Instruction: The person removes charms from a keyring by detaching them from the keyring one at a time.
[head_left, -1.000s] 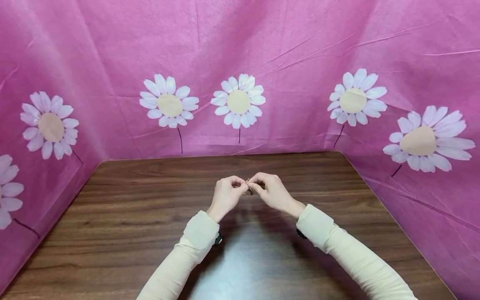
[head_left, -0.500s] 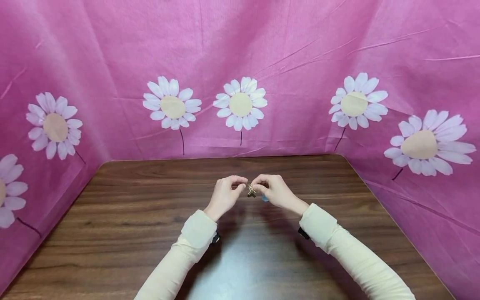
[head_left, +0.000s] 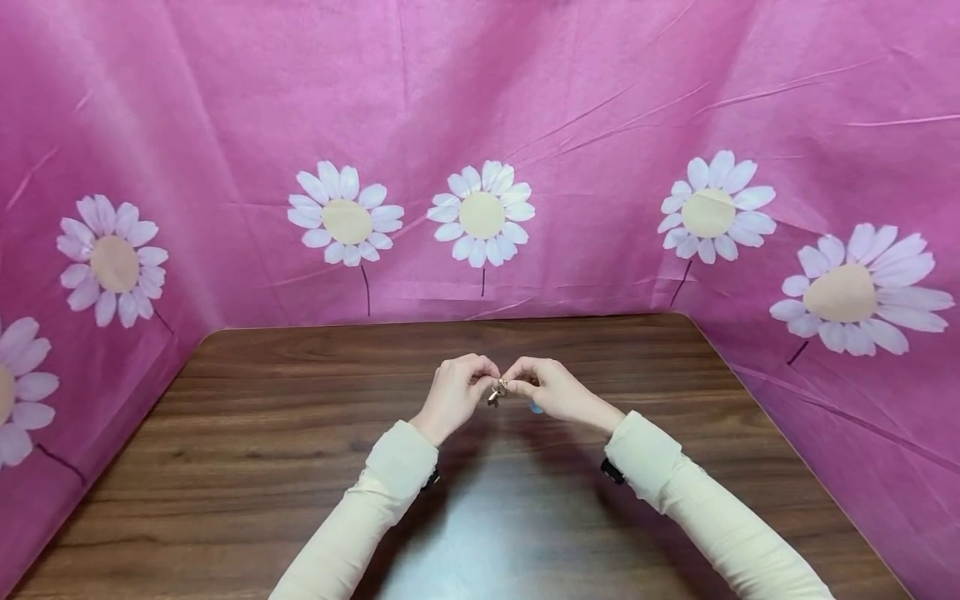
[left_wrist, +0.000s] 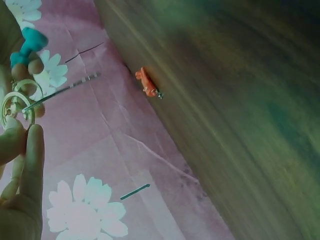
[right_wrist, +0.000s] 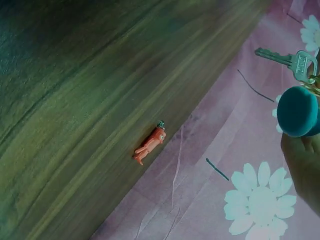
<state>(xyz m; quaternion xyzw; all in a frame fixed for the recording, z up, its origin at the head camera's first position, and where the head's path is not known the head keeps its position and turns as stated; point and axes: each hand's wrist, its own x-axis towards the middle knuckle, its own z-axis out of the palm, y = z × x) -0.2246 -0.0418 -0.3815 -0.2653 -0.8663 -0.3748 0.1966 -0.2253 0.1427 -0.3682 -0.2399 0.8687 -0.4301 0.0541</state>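
Over the far middle of the table, my left hand (head_left: 452,393) and right hand (head_left: 561,393) meet fingertip to fingertip at a gold key ring. In the left wrist view, the left thumb and finger pinch the ring (left_wrist: 10,107) from below, while right fingertips are at its other side. A metal key (right_wrist: 300,65) hangs from it; in the head view the gold bunch (head_left: 493,398) dangles between the hands. A teal charm with rounded ends (left_wrist: 34,40) is beside the right fingers, its round end (right_wrist: 296,111) covering part of that hand in the right wrist view.
An orange figure-shaped charm (right_wrist: 150,145) with a small metal end lies on the wooden table (head_left: 300,467) near its far edge, in both wrist views. Pink cloth (head_left: 585,75) printed with daisies stands around the table's far side and both sides.
The gold bunch has turned and hangs lower between the fingers, more in view than a second ago. Teal has come into sight beneath the right hand. Both hands stay close together.
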